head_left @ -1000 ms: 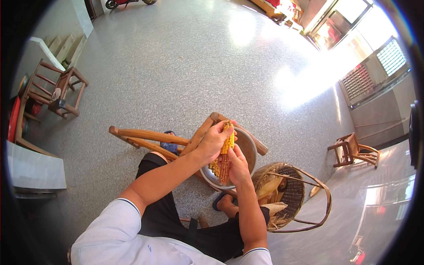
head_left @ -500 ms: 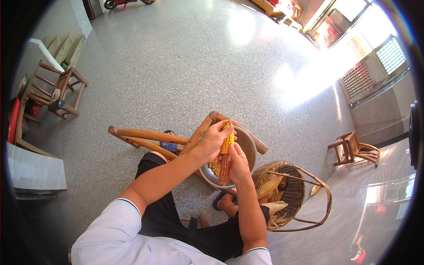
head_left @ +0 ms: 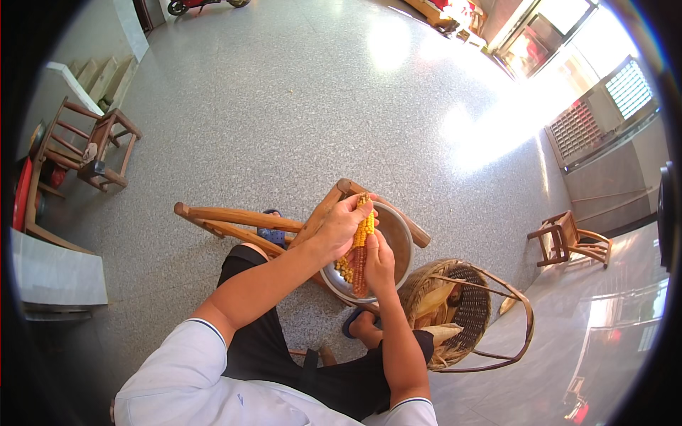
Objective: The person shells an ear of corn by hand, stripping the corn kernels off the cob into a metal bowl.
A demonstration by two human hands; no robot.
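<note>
My left hand [head_left: 342, 226] is closed on the upper part of an upright corn cob [head_left: 364, 224], whose top has yellow kernels and whose lower part looks reddish and stripped. My right hand [head_left: 381, 263] grips the same cob lower down, thumb along its middle. Both are over a metal bowl [head_left: 399, 231] with loose yellow kernels [head_left: 344, 269], set within a wooden chair frame [head_left: 319, 215]. To the right stands a woven basket [head_left: 476, 305] holding pale husks [head_left: 437, 302]. The bottom of the bowl is partly hidden by my hands.
Wooden chairs stand at left [head_left: 110, 135] and right [head_left: 561, 241]. Beyond the left chair are steps [head_left: 106, 78]. A red scooter [head_left: 195, 6] is at the far back. My sandalled feet [head_left: 359, 326] are beside the bowl's stand, and a doorway [head_left: 540, 39] lets light in.
Both hands remain on the cob over the bowl. My right hand and the cob have shifted very slightly left; little else has moved.
</note>
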